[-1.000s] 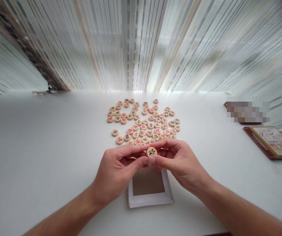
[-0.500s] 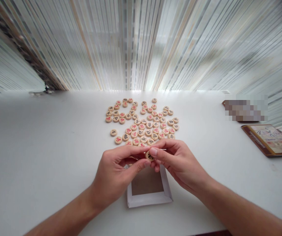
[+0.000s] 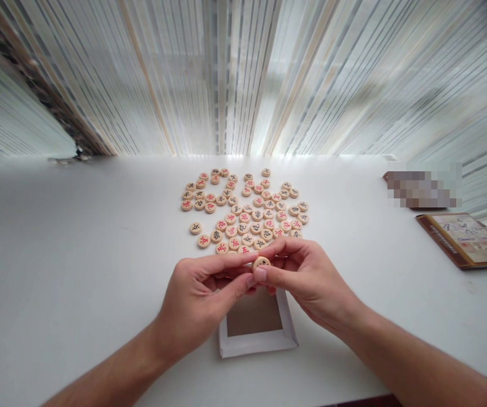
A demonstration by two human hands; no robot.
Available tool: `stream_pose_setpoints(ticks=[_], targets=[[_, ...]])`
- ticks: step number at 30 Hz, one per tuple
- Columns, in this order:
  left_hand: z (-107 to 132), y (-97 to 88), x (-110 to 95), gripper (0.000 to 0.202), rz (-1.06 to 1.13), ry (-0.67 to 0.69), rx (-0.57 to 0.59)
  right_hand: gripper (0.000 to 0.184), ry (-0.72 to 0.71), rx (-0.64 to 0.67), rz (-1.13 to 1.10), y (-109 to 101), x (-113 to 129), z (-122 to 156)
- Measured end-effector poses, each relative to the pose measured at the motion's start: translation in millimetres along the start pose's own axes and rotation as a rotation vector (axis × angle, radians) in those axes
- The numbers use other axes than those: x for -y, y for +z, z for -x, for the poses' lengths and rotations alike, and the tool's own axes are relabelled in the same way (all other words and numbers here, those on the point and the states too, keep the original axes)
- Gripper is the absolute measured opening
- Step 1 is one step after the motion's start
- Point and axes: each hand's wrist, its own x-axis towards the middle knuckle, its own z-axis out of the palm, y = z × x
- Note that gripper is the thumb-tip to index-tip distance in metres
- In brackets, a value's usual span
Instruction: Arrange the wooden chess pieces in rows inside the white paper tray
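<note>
"What's the largest thing in view?"

"A white worktop (image 3: 77,254) fills the lower part of the view, and a striped sheer curtain (image 3: 243,73) hangs beyond its far edge."

"What's on the worktop?"

"Toward the far side, in the centre, lies a dense scatter of round wooden xiangqi pieces (image 3: 243,215), flat and mostly close together. Nearer, under the hands, sits a shallow cardboard tray with a white rim (image 3: 255,346). Far right, there's a brown-bordered illustrated booklet (image 3: 466,240), just near an object too pixelated to identify (image 3: 423,189)."

"Any writing you can read?"

"The pieces bear red or black Chinese characters, and the booklet has small print along its top border. At this size, I can't read either with confidence."

"And the hands?"

"Both are closed around one piece (image 3: 261,263), held up over the tray's far end and just near the scatter. The right hand (image 3: 311,282) pinches it, with the thumb against its near edge, while the left hand (image 3: 201,299) reaches across, its fingertips at the piece's left side."
</note>
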Motion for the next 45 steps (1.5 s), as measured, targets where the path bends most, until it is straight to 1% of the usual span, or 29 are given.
stream_pose_setpoints(ticks=[4, 7, 10, 13, 16, 18, 22, 26, 29, 31, 33, 36, 41, 45], targets=[[0.2, -0.9, 0.2, 0.031, 0.002, 0.041, 0.039, 0.021, -0.037, 0.006, 0.019, 0.1, 0.6, 0.3], [0.1, -1.3, 0.1, 0.031, 0.009, 0.049, 0.038, 0.016, -0.090, 0.022, 0.032, 0.5, 0.4, 0.8], [0.7, -1.4, -0.3, 0.028, -0.004, 0.052, 0.019, 0.012, -0.145, 0.026, 0.051, 1.3, 0.7, 2.0], [1.6, -1.8, -1.7, 0.024, -0.031, 0.064, -0.010, 0.012, -0.207, 0.015, 0.110, 2.2, 1.8, 3.8], [1.9, -3.1, -2.9, 0.024, -0.079, 0.073, -0.046, 0.009, -0.294, 0.014, 0.209, 3.2, 3.0, 5.6], [1.7, -4.4, -2.5, 0.026, -0.129, 0.089, -0.064, 0.012, -0.375, 0.009, 0.294, 3.8, 3.1, 6.6], [0.9, -7.3, 0.0, 0.030, -0.247, 0.200, -0.122, 0.026, -0.528, -0.045, 0.440, 3.5, 0.9, 8.6], [1.6, -9.4, 0.4, 0.032, -0.379, 0.338, -0.140, 0.030, -0.575, -0.048, 0.486, 0.9, -2.0, 10.2], [2.3, -10.4, -0.5, 0.033, -0.434, 0.391, -0.125, 0.030, -0.596, -0.042, 0.501, 0.1, -3.1, 10.6], [2.4, -10.5, -0.6, 0.032, -0.434, 0.390, -0.120, 0.029, -0.588, -0.047, 0.486, 0.6, -3.6, 10.4], [2.2, -10.1, -0.4, 0.032, -0.400, 0.352, -0.124, 0.029, -0.543, -0.051, 0.427, 1.4, -4.0, 10.0], [1.6, -8.8, -0.7, 0.032, -0.277, 0.255, -0.117, 0.029, -0.432, -0.042, 0.308, 2.8, -3.2, 8.9], [-0.6, -6.6, -2.2, 0.024, -0.043, 0.058, -0.076, 0.020, -0.297, 0.000, 0.191, 2.5, 1.0, 5.8], [-3.1, -6.6, -1.9, 0.024, 0.031, -0.014, -0.063, 0.021, -0.203, 0.021, 0.161, -3.2, -0.7, 3.0]])
